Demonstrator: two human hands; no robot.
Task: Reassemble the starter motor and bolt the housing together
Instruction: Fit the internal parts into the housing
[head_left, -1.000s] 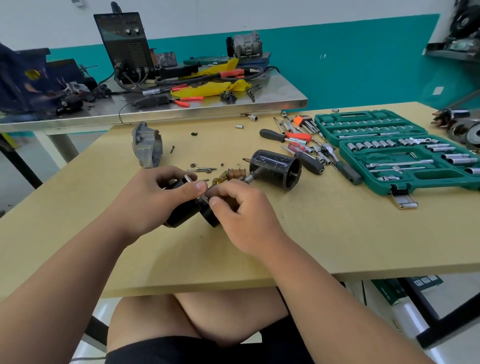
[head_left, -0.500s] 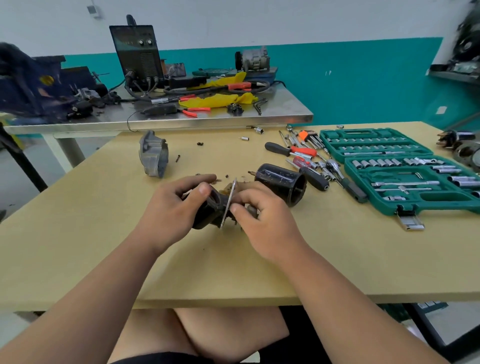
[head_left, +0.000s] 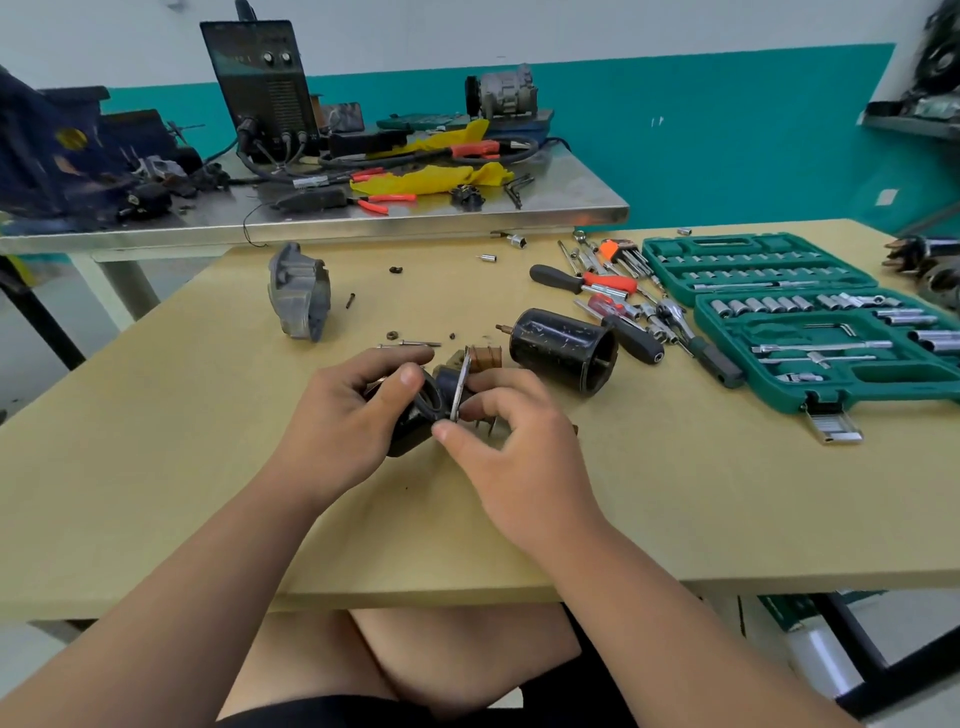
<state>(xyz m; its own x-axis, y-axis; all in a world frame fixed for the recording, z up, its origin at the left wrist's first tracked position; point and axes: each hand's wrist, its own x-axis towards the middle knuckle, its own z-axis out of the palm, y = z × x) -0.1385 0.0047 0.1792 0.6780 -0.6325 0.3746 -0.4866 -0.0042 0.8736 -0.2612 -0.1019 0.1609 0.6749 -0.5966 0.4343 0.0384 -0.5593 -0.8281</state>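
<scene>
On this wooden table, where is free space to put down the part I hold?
Bare wood lies left of the left hand, nearer than the grey end housing, and right of the right hand, nearer than the green socket case. Crowded: screwdrivers between the black motor casing and that case.

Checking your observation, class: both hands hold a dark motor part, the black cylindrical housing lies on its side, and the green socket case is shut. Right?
No. The head view shows the green socket case lying open, sockets on show. Otherwise right: left hand and right hand hold the dark motor part, and the black cylindrical housing lies on its side.
</scene>
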